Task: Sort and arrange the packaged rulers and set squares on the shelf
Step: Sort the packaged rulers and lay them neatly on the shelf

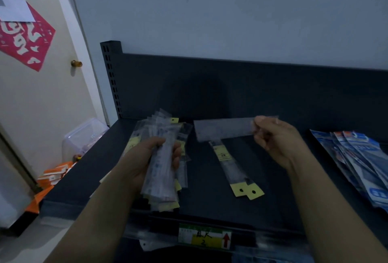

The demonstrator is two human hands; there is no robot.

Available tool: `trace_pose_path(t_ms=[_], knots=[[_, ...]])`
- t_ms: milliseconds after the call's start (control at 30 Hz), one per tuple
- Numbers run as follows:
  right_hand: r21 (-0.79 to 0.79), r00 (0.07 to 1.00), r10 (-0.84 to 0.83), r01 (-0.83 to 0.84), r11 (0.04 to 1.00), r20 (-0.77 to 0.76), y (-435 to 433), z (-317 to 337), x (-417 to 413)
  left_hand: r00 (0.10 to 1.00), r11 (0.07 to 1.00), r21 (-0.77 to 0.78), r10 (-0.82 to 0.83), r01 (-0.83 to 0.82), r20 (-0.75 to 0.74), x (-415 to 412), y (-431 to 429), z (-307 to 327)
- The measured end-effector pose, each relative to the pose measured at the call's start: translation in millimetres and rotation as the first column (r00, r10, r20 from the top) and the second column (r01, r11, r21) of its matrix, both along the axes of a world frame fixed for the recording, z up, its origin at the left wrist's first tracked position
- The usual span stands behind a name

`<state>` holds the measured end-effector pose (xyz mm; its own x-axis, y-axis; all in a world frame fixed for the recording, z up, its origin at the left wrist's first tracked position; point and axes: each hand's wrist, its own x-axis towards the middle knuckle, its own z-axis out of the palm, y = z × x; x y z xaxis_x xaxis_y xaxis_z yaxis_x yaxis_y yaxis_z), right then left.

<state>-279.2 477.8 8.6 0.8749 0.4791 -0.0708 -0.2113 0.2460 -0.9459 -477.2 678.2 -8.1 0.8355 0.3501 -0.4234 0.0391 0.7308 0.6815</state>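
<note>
My left hand [147,158] grips a thick bundle of clear-sleeved rulers [161,170] with yellow header tabs, held lengthwise over the left part of the dark shelf [210,206]. More sleeved rulers [182,137] lie under and behind the bundle. My right hand [277,139] pinches the right end of a single packaged ruler [222,129], held level and crosswise above the shelf. Below it, two packaged rulers [235,168] lie side by side on the shelf, their yellow tabs toward me.
A fanned pile of blue-and-white packets [361,164] lies at the shelf's right. A price label [204,238] sits on the front rail. Left of the shelf are a clear plastic box [84,137], orange packets [54,175] on the floor and a door [42,95].
</note>
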Motion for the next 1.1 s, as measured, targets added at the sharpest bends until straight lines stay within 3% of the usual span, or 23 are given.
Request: trace_pose_path(t_ms=[133, 300, 467, 567, 733, 800, 867, 1000, 1100], knots=[[-0.117, 0.984, 0.154, -0.143, 0.983, 0.092, 15, -4, -10, 0.996, 0.989, 0.133, -0.054, 0.063, -0.069, 11, -20, 2], [-0.232, 0.938, 0.304, -0.262, 0.937, 0.166, 45, -13, -28, 0.967, 0.963, 0.091, -0.253, 0.253, -0.016, 14, -41, 1], [-0.324, 0.924, 0.368, -0.319, 0.891, 0.102, 56, -20, -32, 0.954, 0.915, 0.278, -0.297, 0.292, -0.025, 14, -42, 1], [-0.244, 0.911, 0.406, -0.377, 0.893, 0.076, 62, -20, -35, 0.959, 0.904, 0.323, -0.281, 0.28, -0.046, 13, -40, 0], [-0.017, 0.96, 0.278, -0.278, 0.96, 0.04, 73, -18, -33, 0.958, 0.924, 0.261, -0.287, 0.28, -0.012, 12, -37, -1], [-0.083, 0.972, 0.224, -0.219, 0.972, 0.067, 74, -22, -29, 0.974, 0.948, 0.229, -0.224, 0.221, -0.015, 11, -28, 1], [-0.266, 0.961, 0.248, -0.21, 0.941, 0.119, 71, -26, -27, 0.995, 0.977, 0.188, -0.1, 0.102, -0.017, 6, -11, 4], [-0.574, 0.898, 0.427, -0.294, 0.764, 0.108, 72, -31, -36, 0.998, 0.988, 0.143, 0.064, -0.06, -0.024, -9, 15, 7], [-0.54, 0.882, 0.472, -0.402, 0.739, -0.011, 78, -32, -48, 0.989, 0.978, 0.17, 0.131, -0.117, -0.075, -17, 22, 4]])
